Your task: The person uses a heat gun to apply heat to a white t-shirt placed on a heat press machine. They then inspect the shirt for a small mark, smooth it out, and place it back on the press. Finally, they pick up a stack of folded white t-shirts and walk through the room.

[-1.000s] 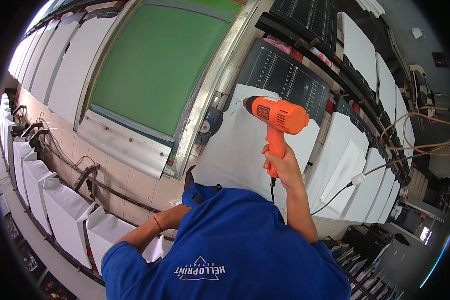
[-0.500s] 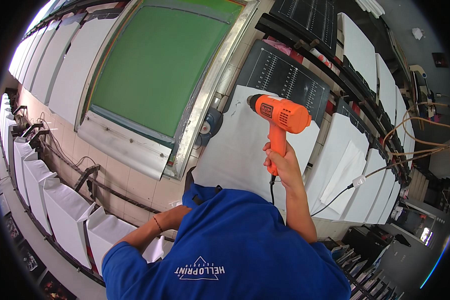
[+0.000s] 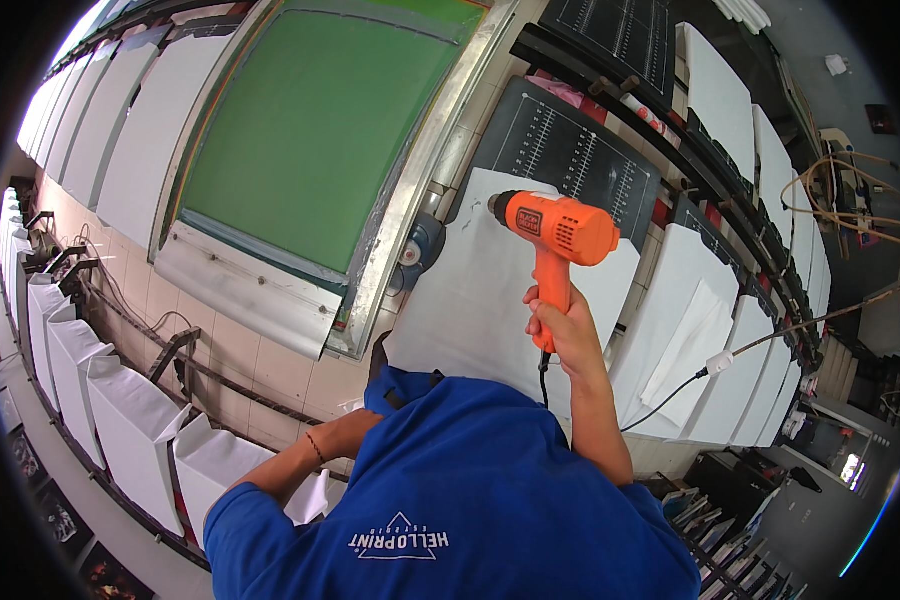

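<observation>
At the left, a row of white-covered boards (image 3: 135,400) runs along a rail, and next comes a large green screen (image 3: 310,140) in a metal frame. The left hand (image 3: 353,434) tucks in against the blue shirt (image 3: 470,470), its fingers hidden, so I cannot tell whether they are open or closed. A white sheet (image 3: 460,300) lies over the lower part of a dark ruled board (image 3: 560,130), with small grey marks near its upper edge. Above the sheet is the orange heat gun (image 3: 560,228), its handle gripped by the right hand (image 3: 570,335). Since half a second ago its nozzle has swung slightly left, back toward those marks, which suggests small passes over one area. Farther right, the brown cable (image 3: 820,322) has shifted, its loops now apart from the lower run.
</observation>
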Demonstrator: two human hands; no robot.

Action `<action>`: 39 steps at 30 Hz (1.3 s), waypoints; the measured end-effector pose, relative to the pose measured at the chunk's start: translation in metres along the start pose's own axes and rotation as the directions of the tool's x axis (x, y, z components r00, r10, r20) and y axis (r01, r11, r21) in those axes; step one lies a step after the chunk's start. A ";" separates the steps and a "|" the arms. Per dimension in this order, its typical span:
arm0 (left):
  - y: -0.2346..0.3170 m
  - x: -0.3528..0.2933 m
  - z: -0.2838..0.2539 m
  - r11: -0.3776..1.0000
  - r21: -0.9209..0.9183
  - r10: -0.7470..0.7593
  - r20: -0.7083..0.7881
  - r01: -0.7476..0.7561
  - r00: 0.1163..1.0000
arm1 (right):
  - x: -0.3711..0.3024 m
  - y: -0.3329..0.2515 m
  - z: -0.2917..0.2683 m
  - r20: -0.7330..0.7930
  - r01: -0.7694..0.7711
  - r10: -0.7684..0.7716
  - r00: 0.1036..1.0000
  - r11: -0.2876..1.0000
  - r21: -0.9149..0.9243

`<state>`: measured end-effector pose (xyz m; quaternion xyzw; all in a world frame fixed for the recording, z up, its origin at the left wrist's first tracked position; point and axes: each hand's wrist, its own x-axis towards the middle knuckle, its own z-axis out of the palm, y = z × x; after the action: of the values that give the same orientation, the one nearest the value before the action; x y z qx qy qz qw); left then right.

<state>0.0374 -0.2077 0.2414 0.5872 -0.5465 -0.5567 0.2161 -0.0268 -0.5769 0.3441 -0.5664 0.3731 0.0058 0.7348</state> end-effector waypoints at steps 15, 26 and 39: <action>0.001 0.001 -0.003 1.000 0.025 0.000 0.015 0.000 1.000 | -0.004 -0.002 0.001 0.026 -0.011 0.010 1.000 0.999 0.042; -0.002 0.001 0.000 1.000 0.006 0.004 -0.001 -0.004 1.000 | -0.002 0.000 0.002 0.024 0.004 -0.005 1.000 1.000 0.025; 0.004 0.002 -0.008 1.000 -0.007 0.017 0.017 -0.017 1.000 | -0.013 0.002 0.001 0.052 -0.046 0.044 0.998 0.999 0.028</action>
<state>0.0425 -0.2140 0.2466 0.5772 -0.5513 -0.5616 0.2181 -0.0369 -0.5700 0.3500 -0.5466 0.3669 0.0313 0.7521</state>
